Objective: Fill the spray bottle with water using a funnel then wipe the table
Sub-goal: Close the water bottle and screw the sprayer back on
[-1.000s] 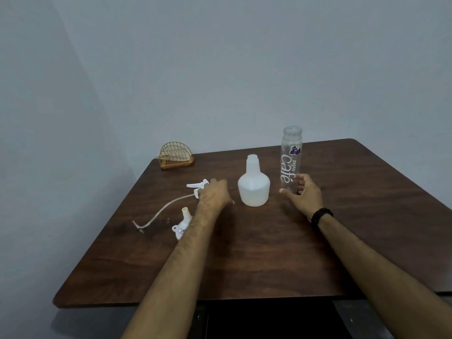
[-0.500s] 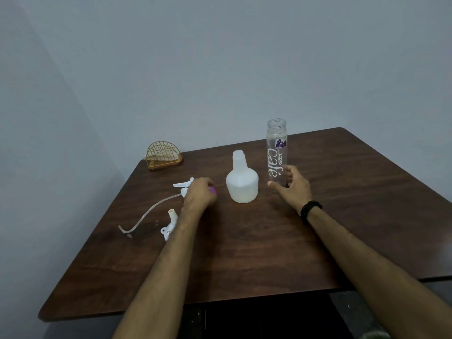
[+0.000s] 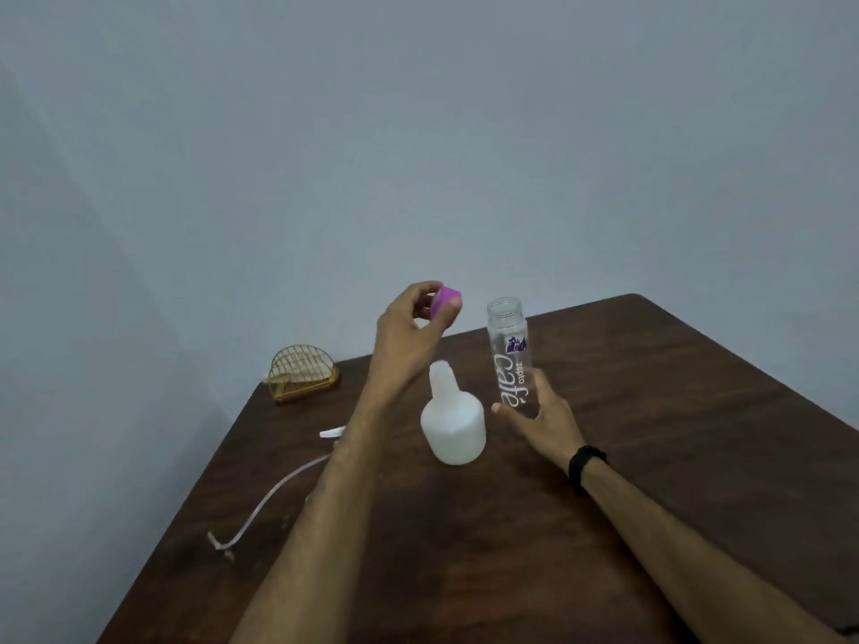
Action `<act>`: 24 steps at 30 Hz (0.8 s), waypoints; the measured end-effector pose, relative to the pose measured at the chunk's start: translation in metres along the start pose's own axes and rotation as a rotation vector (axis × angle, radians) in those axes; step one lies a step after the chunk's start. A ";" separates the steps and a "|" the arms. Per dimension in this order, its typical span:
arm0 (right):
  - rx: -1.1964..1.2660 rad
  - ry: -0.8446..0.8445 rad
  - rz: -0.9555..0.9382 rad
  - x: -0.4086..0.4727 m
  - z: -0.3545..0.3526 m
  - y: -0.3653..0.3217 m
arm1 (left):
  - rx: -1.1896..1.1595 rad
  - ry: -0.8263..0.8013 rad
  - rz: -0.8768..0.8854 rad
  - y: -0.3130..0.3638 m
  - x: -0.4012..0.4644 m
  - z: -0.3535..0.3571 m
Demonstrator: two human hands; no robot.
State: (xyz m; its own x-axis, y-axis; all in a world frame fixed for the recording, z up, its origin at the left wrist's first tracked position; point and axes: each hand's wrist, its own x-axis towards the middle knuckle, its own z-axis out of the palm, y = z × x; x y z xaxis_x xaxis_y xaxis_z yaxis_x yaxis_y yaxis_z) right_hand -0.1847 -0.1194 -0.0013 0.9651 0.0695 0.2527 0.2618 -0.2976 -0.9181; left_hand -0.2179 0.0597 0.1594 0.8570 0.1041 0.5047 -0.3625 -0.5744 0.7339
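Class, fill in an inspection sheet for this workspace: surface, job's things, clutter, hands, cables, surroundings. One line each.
Surface: dark wooden table, dry as far as can be seen.
Job's things: white spray bottle upright, neck open; its trigger head with dip tube lies on the table to the left, partly hidden by the arm; clear bottle upright, uncapped; no funnel in view.
Clutter: gold wire napkin holder at the far left corner.
Hands: left hand raised, pinching a purple cap; right hand open at the clear bottle's base, black wristband on the wrist.
Cables: nothing seen.
Surroundings: plain grey wall.
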 end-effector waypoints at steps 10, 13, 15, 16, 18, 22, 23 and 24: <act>-0.007 -0.002 -0.037 0.003 0.001 0.014 | 0.221 -0.156 0.163 0.012 0.016 0.047; -0.016 -0.006 -0.034 0.006 0.001 0.017 | 0.295 -0.161 0.182 0.014 0.020 0.050; -0.024 0.002 -0.039 0.006 0.002 0.018 | 0.364 -0.180 0.185 0.020 0.023 0.051; -0.025 0.004 -0.043 0.006 0.002 0.018 | 0.412 -0.198 0.185 0.023 0.024 0.052; -0.021 0.007 -0.046 0.005 0.002 0.018 | 0.519 -0.245 0.184 0.030 0.026 0.056; -0.016 0.009 -0.042 0.004 0.003 0.017 | 0.545 -0.274 0.168 0.036 0.028 0.059; -0.013 0.010 -0.040 0.004 0.002 0.018 | 0.500 -0.283 0.154 0.034 0.028 0.058; -0.013 0.011 -0.040 0.004 0.002 0.018 | 0.425 -0.298 0.134 0.031 0.028 0.057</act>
State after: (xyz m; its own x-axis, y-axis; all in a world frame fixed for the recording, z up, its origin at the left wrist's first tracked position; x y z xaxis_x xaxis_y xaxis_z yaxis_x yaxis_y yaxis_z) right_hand -0.1758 -0.1225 -0.0177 0.9536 0.0707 0.2925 0.2998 -0.3074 -0.9031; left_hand -0.1841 -0.0018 0.1706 0.9025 -0.1926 0.3851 -0.3490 -0.8512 0.3920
